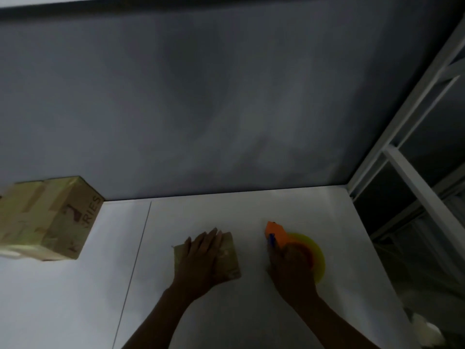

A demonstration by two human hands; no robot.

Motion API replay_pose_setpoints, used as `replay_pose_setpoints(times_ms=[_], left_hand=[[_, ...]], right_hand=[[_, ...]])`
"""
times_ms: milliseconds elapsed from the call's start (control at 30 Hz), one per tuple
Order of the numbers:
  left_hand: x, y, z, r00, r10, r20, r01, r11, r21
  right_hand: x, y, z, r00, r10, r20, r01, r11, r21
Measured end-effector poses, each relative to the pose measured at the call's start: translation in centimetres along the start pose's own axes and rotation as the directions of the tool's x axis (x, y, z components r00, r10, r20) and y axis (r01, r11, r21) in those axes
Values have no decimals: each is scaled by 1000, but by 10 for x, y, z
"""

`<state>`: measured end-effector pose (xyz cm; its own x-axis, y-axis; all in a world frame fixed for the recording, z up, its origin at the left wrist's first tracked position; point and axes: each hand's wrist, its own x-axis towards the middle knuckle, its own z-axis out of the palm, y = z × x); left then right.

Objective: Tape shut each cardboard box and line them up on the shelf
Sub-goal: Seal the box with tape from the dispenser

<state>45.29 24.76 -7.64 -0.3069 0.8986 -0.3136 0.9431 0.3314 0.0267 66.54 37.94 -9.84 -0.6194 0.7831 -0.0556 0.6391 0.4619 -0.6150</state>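
left hand: flat, fingers spread wide, palm pressed down on top of the small box; grips nothing.
small box: brown cardboard, squat and squarish, matte, edges soft from blur; sits on the counter centre-near, mostly covered by the palm. Cannot tell if taped.
right hand: curled closed around the handle of the tape dispenser, just right of the small box, not touching it.
tape dispenser: orange plastic body, pointed nose aimed away from the person, blue bit at its side; round yellow translucent roll at its back. Rests on the counter.
counter: white, smooth, flat; one thin dark seam runs near to far left of the hands.
large box: tan cardboard, blocky, glossy tape strips across top and front, printed letters "RIES" on the side; on the counter far left against the wall, well apart from the hands.
wall: grey, plain, dim, smudgy shading.
shelf frame: white metal bars, straight and angular, far right past the counter edge.
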Motion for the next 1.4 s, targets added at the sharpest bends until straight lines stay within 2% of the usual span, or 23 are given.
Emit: replay_pose_setpoints(times_ms=[33,100,167,233,333,400,500,633,800,833,933,1067,1167,1200,1267,1333,1400], left_hand=[[2,-5,4,997,42,-62,-41,999,17],[-1,-7,6,991,47,-127,-41,998,53],[-3,-5,6,993,12,-116,-8,999,38],[-5,-4,3,996,1,-88,0,1000,17],[-5,-8,3,996,10,-83,-11,1000,-8],[-4,-8,4,996,-19,-87,19,1000,-6],[-6,-5,2,997,-51,-63,50,999,-19],[-4,-5,2,998,-58,-23,56,997,-53],[-3,-15,-3,997,-3,-76,-11,982,-187],[-4,-17,-2,994,-1,-106,-21,979,-204],[-7,-23,-1,998,5,-70,-20,976,-216],[-9,-19,-2,990,-122,-70,113,986,-122],[-12,-13,-3,983,-163,-82,146,973,-177],[-11,-13,-1,978,-165,-130,139,972,-187],[-9,-14,1,967,-172,-189,142,977,-160],[-5,-23,2,979,-149,-138,128,980,-149],[-6,-33,-1,986,-134,-95,115,976,-186]], right_hand=[[2,-2,5,999,-40,25,42,996,-76],[3,-17,13,988,-157,-1,157,987,-33],[-1,-50,16,974,-201,106,175,961,213],[1,-71,25,945,-201,256,76,901,427],[0,-89,34,922,-127,365,-155,743,651],[1,-86,40,913,-57,404,-254,694,674],[0,-70,52,901,3,433,-319,682,659],[7,-58,47,865,24,501,-369,707,604],[16,-65,50,898,32,439,-337,691,639],[14,-66,55,910,14,414,-295,724,624],[11,-61,66,931,-51,362,-173,811,558],[14,-59,65,920,-41,391,-162,866,472],[17,-61,52,915,39,402,-174,937,304],[21,-59,50,927,39,372,-130,966,223],[30,-62,45,945,69,320,-64,998,-24],[37,-66,39,964,74,255,-23,980,-199],[39,-64,31,991,35,129,-2,969,-246]])
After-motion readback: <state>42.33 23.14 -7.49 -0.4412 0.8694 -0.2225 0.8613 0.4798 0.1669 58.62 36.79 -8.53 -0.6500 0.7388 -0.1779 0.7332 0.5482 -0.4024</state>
